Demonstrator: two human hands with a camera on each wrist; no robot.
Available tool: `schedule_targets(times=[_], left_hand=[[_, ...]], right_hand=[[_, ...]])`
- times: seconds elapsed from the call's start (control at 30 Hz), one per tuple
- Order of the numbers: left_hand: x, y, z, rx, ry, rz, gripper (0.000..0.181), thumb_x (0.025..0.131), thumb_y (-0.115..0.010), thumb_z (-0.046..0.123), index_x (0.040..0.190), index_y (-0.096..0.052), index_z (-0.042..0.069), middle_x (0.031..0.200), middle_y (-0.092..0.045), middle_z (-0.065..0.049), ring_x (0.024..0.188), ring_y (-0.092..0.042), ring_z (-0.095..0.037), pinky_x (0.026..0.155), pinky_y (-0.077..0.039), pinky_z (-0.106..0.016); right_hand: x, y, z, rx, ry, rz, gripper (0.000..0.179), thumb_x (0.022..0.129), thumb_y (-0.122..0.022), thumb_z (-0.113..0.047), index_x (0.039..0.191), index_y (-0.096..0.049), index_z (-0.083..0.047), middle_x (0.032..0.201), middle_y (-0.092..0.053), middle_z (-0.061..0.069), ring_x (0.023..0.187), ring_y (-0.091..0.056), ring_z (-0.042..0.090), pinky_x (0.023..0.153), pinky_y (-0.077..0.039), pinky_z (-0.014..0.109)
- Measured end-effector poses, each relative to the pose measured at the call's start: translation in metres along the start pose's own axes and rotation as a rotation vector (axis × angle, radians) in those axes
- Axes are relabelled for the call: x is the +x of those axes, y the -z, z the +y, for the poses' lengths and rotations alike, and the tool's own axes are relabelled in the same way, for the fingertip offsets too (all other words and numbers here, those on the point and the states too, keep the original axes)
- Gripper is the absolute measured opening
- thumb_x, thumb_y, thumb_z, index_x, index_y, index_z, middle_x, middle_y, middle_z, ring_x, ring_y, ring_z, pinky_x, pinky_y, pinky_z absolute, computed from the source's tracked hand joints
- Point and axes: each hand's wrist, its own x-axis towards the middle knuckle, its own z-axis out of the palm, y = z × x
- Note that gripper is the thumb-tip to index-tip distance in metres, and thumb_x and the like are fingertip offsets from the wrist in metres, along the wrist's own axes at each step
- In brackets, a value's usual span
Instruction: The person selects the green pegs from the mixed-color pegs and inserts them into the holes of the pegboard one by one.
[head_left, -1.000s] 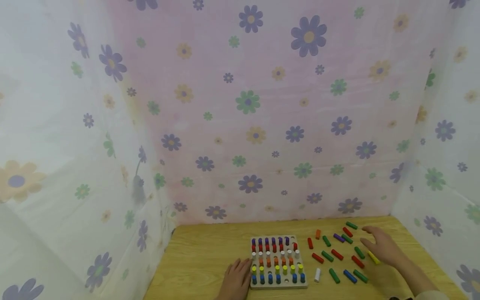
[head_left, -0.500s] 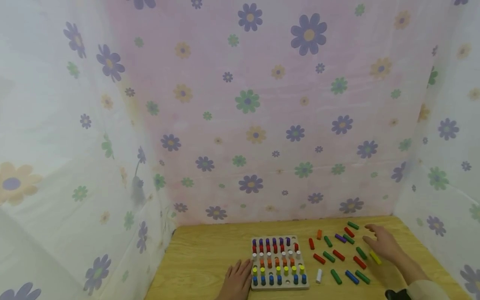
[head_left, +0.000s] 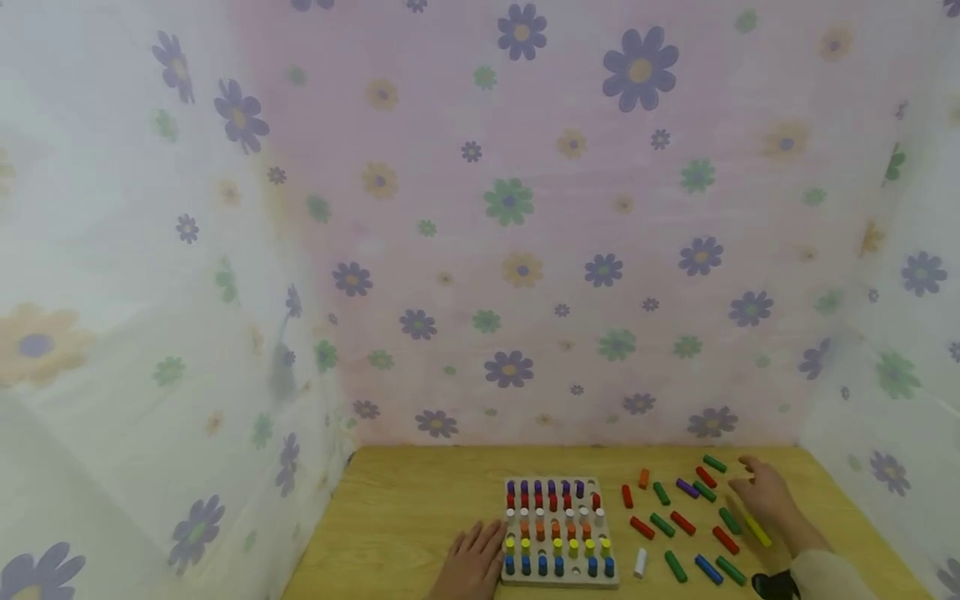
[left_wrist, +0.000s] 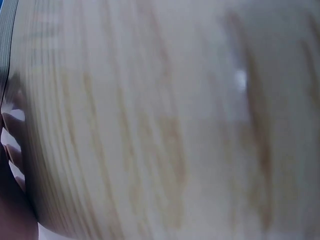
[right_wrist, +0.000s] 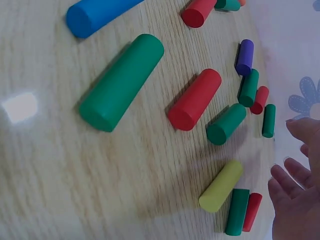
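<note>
A light pegboard (head_left: 561, 575) lies on the table, with rows of upright purple, red, white, orange, yellow and blue pegs. My left hand (head_left: 472, 562) rests flat beside its left edge, fingertips right at the board. In the left wrist view only parts of its fingers (left_wrist: 14, 125) show at the left edge. My right hand (head_left: 772, 500) is over the right of the table, thumb and fingers apart, holding nothing. A yellow peg (head_left: 757, 528) lies just under it. The right wrist view shows a green peg (right_wrist: 237, 212) and a red peg (right_wrist: 253, 212) near its fingers.
Loose pegs lie scattered right of the board, among them a white peg (head_left: 640, 563), a blue peg (head_left: 708, 570), an orange peg (head_left: 644, 478) and a purple peg (head_left: 687, 488). Several are green or red. Flower-patterned sheets (head_left: 525, 250) enclose the table (head_left: 405, 508).
The head view has shifted slightly, moving the whole scene in the picture. Both hands keep nearly the same places by the board and over the loose pegs.
</note>
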Motion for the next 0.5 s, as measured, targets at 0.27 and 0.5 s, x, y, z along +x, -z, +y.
schedule_targets(times=[0.27,0.5], left_hand=[[0.004,-0.007,-0.001,0.066,-0.019,-0.004,0.067,0.109,-0.013,0.06,0.156,-0.047,0.027,0.156,-0.048,0.008,0.144,-0.045,-0.029,0.113,-0.039,-0.058],[0.009,-0.008,-0.002,0.061,-0.01,-0.009,0.065,0.109,-0.014,0.059,0.156,-0.048,0.029,0.156,-0.048,0.009,0.143,-0.045,-0.028,0.113,-0.039,-0.058]], right_hand=[[0.007,-0.007,0.001,0.05,-0.089,-0.07,0.067,0.103,-0.051,-0.013,0.143,-0.017,0.03,0.138,-0.023,0.058,0.124,-0.034,0.071,0.1,-0.041,0.074],[0.027,-0.01,0.008,0.029,-0.12,-0.092,0.07,0.101,-0.049,-0.012,0.143,-0.014,0.031,0.136,-0.025,0.059,0.123,-0.035,0.072,0.101,-0.039,0.075]])
